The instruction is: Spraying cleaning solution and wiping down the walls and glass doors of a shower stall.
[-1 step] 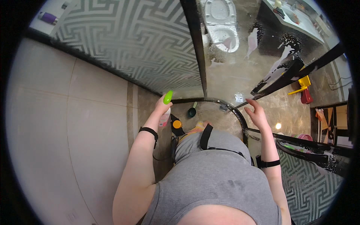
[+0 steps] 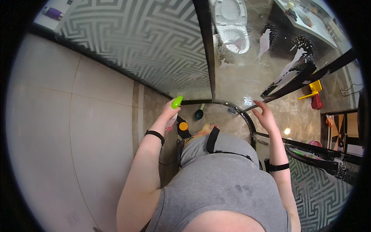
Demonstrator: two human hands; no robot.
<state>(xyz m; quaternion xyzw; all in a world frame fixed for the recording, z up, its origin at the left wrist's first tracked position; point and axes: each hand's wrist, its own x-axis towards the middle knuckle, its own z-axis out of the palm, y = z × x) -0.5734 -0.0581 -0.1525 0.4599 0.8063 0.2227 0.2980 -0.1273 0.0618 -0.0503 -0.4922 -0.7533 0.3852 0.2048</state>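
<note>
Beside the glass (image 2: 135, 42), the left hand (image 2: 167, 112) holds the bottle (image 2: 177, 102), tipped further right, seemingly re-aimed; right hand (image 2: 266, 118) spreads near the door (image 2: 328, 69).

place: bathroom, pretty obviously | giveaway: white toilet (image 2: 230, 28) with the lid up, white tabletop (image 2: 317, 34) with bits and bobs nearby | also: maze-pattern glass panel (image 2: 143, 46), curved black sill (image 2: 249, 121) like a shower corner's, big pale wall tiles (image 2: 104, 123)
</note>
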